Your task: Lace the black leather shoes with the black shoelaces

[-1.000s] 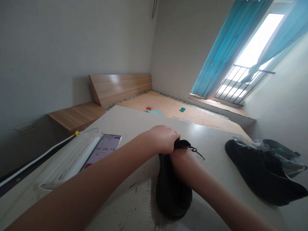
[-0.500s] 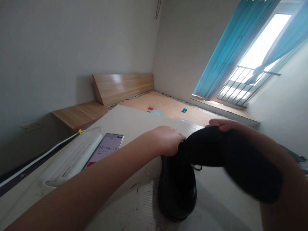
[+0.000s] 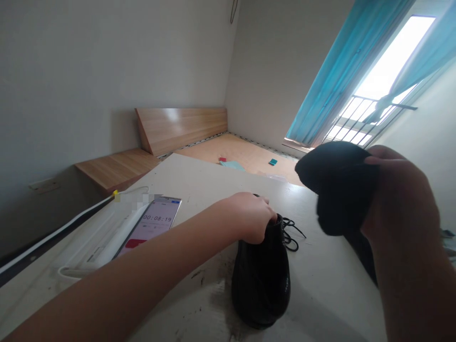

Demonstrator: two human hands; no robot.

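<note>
Left hand (image 3: 253, 216) is gripping black shoe (image 3: 260, 289) near its laces (image 3: 292, 232), right hand (image 3: 402, 190) is pinching folded black insole (image 3: 342, 185), risking it springing open if those fingers are loosening

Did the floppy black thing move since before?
Yes, the floppy black thing went up and right, away from the shoe, toward the window, in the right hand.

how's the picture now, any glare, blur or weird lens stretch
In the head view, the window is blown out, with glare on the wooden headboard and a sheen on the white table; the black item and lace-up shoe lose detail in darkness; the right hand looks soft, probably motion blur; wide-angle stretch shows toward the edges.
</note>
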